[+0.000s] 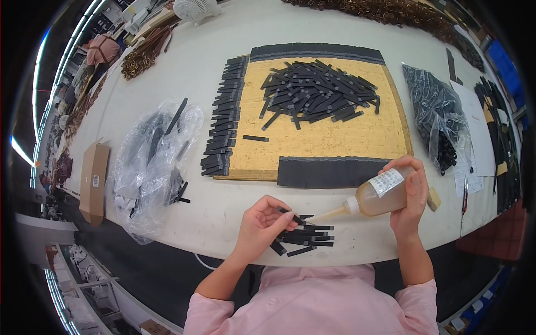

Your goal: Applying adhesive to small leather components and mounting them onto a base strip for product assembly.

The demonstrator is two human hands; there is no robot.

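My left hand (261,228) pinches a short black strip (296,219) between thumb and fingers, low over the near edge of the table. In my right hand (412,195) is a squeeze bottle (384,194) of cloudy amber liquid with a white label, tipped on its side. Its long thin nozzle (329,214) points left, and the tip is at or very close to the held strip. Below lies a small loose heap of black strips (306,241) with greyish ends, partly hidden by my left hand.
A yellow board (324,139) carries a big pile of black strips (318,92); more line its left, far and near edges. Plastic bags (153,162) (438,111) lie on both sides. A cardboard box (95,181), a yellow block (433,199) and a red-handled tool (464,195) sit farther out.
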